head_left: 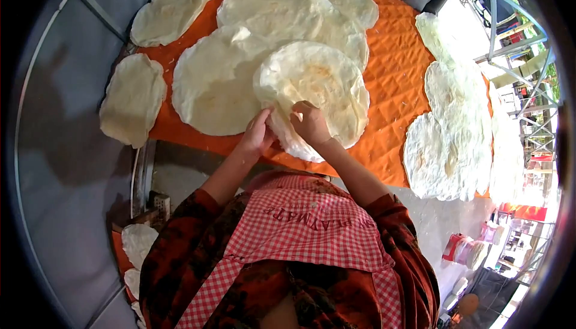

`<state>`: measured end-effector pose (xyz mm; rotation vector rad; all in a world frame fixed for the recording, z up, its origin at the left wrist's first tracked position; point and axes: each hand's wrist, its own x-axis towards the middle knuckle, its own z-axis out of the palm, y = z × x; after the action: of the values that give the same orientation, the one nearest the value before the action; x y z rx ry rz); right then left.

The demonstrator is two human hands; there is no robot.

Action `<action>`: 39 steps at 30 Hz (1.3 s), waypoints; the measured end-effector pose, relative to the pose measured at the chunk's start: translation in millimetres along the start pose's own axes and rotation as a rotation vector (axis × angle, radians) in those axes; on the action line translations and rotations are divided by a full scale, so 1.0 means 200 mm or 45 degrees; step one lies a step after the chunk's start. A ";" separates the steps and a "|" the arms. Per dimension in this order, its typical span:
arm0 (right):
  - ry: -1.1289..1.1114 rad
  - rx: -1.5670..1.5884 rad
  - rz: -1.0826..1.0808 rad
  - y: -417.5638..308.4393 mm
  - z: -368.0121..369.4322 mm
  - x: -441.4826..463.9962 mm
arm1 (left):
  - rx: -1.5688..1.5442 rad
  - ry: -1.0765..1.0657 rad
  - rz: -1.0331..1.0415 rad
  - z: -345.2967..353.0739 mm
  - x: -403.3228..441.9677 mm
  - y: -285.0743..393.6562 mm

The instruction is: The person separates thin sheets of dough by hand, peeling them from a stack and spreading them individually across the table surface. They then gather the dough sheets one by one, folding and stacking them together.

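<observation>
Fingers (264,116) of the left hand (258,135) look pinched narrow on the left rim of a thin, pale round sheet (327,83); those of the right hand (311,125) are curled against it, and from my end I cannot tell whether they grip. I see it lying at the near edge of a quilted orange cloth (390,71), overlapping a broader, smoother sheet (219,83). Its surface is puckered and faintly browned. Nearly circular, it shows me no clear long axis; its loose near lip slants from the left hand toward the lower right.

The flatbread (324,80) looks matt and wrinkled, the orange cloth (390,83) quilted.
</observation>
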<state>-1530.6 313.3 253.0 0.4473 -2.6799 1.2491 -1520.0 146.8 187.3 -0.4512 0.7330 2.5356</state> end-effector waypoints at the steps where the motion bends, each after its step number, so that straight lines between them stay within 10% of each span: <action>1: 0.009 0.040 -0.013 0.05 0.02 -0.01 | 0.038 0.035 0.006 -0.04 0.03 -0.02; 12: -0.172 0.204 0.145 0.06 0.01 -0.04 | 0.345 0.251 0.175 0.05 -0.01 -0.03; 15: 0.121 -0.351 -0.128 -0.02 -0.01 -0.03 | 0.284 0.261 0.203 0.17 -0.04 -0.04; 21: -0.607 -0.132 0.485 -0.20 -0.32 0.29 | 0.576 0.090 0.326 0.20 -0.06 -0.25; 27: -0.870 -0.701 0.176 -0.10 -0.28 0.32 | 1.427 -0.284 0.374 0.39 -0.13 -0.34; 29: -0.857 -0.658 0.079 0.00 -0.44 0.44 | 1.379 -0.515 0.631 0.46 -0.15 -0.31; 32: -0.515 -0.462 -0.173 -0.09 -0.92 0.60 | 0.645 -0.456 0.187 0.45 -0.11 -0.19; 39: -0.456 -1.559 -0.873 -0.58 -0.95 0.15 | -0.352 -0.579 -0.103 0.49 -0.13 0.10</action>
<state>-1517.8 382.5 466.8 1.2178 -2.5311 -0.6902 -1525.9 177.4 285.8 0.0182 0.1938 2.5331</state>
